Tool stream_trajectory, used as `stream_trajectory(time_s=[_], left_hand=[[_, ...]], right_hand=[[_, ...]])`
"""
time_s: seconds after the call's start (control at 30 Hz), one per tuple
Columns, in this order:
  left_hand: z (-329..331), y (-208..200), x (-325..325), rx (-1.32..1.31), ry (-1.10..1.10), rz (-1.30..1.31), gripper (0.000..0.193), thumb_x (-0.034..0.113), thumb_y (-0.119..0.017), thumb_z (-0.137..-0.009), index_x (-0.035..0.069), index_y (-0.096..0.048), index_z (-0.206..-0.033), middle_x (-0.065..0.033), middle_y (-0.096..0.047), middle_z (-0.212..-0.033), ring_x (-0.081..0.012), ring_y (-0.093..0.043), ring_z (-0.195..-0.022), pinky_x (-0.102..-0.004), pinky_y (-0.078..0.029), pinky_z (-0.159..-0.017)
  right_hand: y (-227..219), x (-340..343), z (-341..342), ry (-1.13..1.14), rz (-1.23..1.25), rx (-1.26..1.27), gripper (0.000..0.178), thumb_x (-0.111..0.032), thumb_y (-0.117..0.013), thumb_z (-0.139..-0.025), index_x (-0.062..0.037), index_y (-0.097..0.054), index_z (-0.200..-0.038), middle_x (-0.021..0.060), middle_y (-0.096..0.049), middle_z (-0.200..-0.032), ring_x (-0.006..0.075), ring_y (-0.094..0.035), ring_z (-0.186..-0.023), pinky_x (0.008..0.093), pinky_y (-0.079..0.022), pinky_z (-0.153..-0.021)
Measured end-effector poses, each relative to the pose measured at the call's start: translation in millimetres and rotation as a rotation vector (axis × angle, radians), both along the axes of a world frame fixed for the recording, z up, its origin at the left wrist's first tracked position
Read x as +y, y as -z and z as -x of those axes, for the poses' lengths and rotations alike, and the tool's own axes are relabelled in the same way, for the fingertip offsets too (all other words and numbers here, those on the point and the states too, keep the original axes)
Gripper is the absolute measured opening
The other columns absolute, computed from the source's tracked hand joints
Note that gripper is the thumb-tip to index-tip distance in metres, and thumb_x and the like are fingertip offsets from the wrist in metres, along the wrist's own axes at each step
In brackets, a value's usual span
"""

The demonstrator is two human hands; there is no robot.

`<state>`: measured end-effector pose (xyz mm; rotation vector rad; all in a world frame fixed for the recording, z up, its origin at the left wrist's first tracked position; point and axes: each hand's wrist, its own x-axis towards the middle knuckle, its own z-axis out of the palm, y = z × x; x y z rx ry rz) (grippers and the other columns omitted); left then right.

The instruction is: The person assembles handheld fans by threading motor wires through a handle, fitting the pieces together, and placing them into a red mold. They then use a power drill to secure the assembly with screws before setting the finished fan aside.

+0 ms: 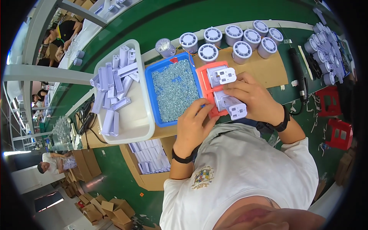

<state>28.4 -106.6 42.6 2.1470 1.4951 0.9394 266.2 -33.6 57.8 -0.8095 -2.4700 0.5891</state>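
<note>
A red-orange fixture [200, 79] lies in front of me with two pale lavender plastic housings in it. The far housing [223, 76] shows a flat end with holes. The near housing [232, 105] is tilted, its end pointing toward my body. My right hand [257, 99] is closed around the near housing from the right, fingertips on its upper side. My left hand [194, 125] is at the fixture's left edge, its fingers bent and thumb drawn toward them. Anything between those fingertips is too small to make out.
Left of the fixture, a blue tray [158, 109] holds many small screws. Beyond it, a white tray [147, 128] holds lavender parts. Several round vented units [242, 50] stand on cardboard [273, 71] at the back. A black electric screwdriver [297, 73] lies to the right.
</note>
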Motion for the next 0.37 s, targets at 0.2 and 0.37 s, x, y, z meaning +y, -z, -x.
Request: stream_trajectory(time_s=[0.2, 0.37], left_hand=[[36.6, -11.8, -3.7, 0.117, -0.253, 0.035, 0.024, 0.009, -0.08, -0.079, 0.003, -0.073, -0.102, -0.0114, -0.068, -0.101, -0.0274, -0.068, -0.078, -0.0371, -0.055, -0.068], [46.0, -16.8, -9.8, 0.301, -0.188, 0.178, 0.017, 0.005, -0.075, -0.085, 0.003, -0.075, -0.102, -0.0126, -0.07, -0.102, -0.0268, -0.072, -0.081, -0.04, -0.056, -0.071]], right_hand=[[-71.2, -12.5, -128.6, 0.474, -0.181, -0.292, 0.042, 0.0, -0.068, -0.078, -0.0026, -0.066, -0.121, 0.0147, -0.064, -0.129, 0.0382, -0.059, -0.121, 0.0458, -0.047, -0.103], [-36.1, 16.5, -243.9, 0.342, -0.442, -0.675, 0.04, 0.001, -0.059, -0.079, -0.0057, -0.069, -0.118, 0.013, -0.06, -0.138, 0.0368, -0.054, -0.129, 0.0442, -0.044, -0.106]])
